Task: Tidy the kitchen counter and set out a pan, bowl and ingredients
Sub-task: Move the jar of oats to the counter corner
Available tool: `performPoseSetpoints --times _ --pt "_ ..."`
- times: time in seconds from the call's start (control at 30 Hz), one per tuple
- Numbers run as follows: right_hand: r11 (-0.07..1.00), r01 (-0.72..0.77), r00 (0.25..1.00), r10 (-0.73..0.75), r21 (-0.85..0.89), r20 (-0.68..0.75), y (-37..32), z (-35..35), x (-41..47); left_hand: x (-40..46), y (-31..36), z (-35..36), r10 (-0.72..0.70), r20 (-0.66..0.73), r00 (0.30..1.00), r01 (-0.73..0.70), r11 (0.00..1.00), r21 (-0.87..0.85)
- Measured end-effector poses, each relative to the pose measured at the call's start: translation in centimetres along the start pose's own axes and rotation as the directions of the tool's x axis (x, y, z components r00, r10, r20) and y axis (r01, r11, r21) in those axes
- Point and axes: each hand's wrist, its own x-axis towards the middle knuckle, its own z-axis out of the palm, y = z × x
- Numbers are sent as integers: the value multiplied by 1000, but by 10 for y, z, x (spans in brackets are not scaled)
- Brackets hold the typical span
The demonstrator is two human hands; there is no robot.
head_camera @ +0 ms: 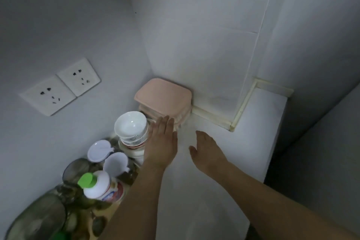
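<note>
Dim, greyish light on plain pale walls (58, 15) meeting in a corner; two white sockets (60, 85) side by side on the left wall; cream trim (241, 103) edging the white counter (253, 132).

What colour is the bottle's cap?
Bright green cap, seen in the head view.

Two white wall sockets (60, 86) sit side by side on the grey wall (204, 25).

Glossy white ceramic bowl (131, 124) at centre; matt pink plastic box lid (163, 95) behind it; smooth matt white worktop (253, 132); shiny plastic bottle (103, 187) lower left.
</note>
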Motion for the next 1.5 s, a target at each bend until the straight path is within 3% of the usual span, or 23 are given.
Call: performPoseSetpoints --times 0.17,0.37,0.57,0.9,1.13,1.5 --pt "939 187 982 -175 -289 68 12 4 -53 -79 24 -8 -142 20 990 141 989 32" --pt "857 344 939 -303 -384 165 27 12 -112 -165 45 -29 -283 17 959 282 959 31" --pt "812 457 888 -391 -363 244 35 22 -175 -257 83 -52 -426 -32 904 426 905 -16" --pt "719 657 724 -518 -225 455 39 71 -305 -421 131 -54 -609 27 792 609 793 14" --pt "572 794 589 -641 -206 491 -13 106 -392 -555 130 -110 -804 -122 582 809 588 -13" --pt "312 944 312 -729 -111 609 -123 239 -606 -827 111 -174 -931 -210 298 948 314 -49"
